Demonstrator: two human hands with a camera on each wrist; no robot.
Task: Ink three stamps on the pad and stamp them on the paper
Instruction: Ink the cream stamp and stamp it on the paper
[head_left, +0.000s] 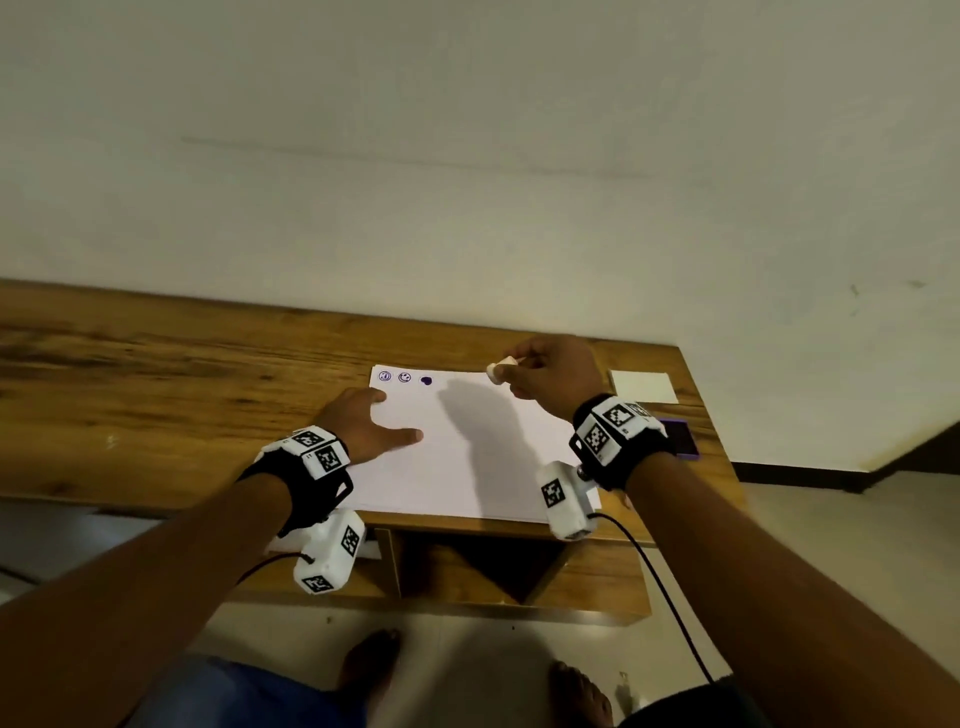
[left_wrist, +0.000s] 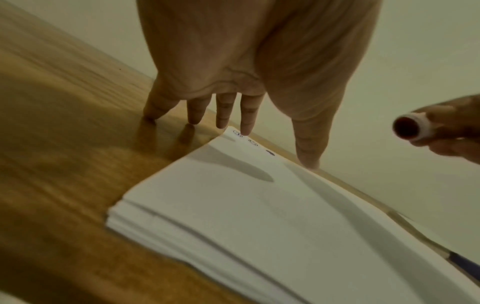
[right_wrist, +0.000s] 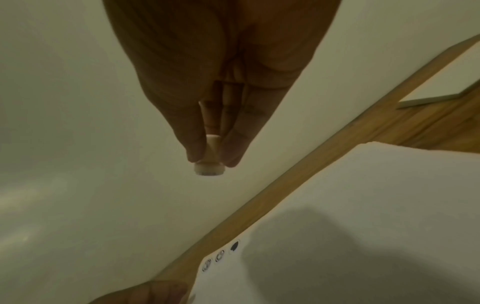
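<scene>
A stack of white paper (head_left: 467, 457) lies on the wooden table (head_left: 156, 364). Three purple prints (head_left: 404, 377) sit in a row near its far left corner: two smiley rings and a solid blot. My left hand (head_left: 363, 423) lies flat with spread fingers on the paper's left edge. My right hand (head_left: 550, 374) is raised above the paper's far edge and pinches a small white round stamp (head_left: 500, 370), its dark inked face (left_wrist: 406, 127) turned toward the left. The purple ink pad (head_left: 681, 439) sits right of the paper, partly behind my right wrist.
A white square card or box (head_left: 644, 387) lies at the table's far right corner. A pale wall runs directly behind the table. The table's right edge is close to the ink pad. Bare feet (head_left: 369, 670) stand on the floor below the front edge.
</scene>
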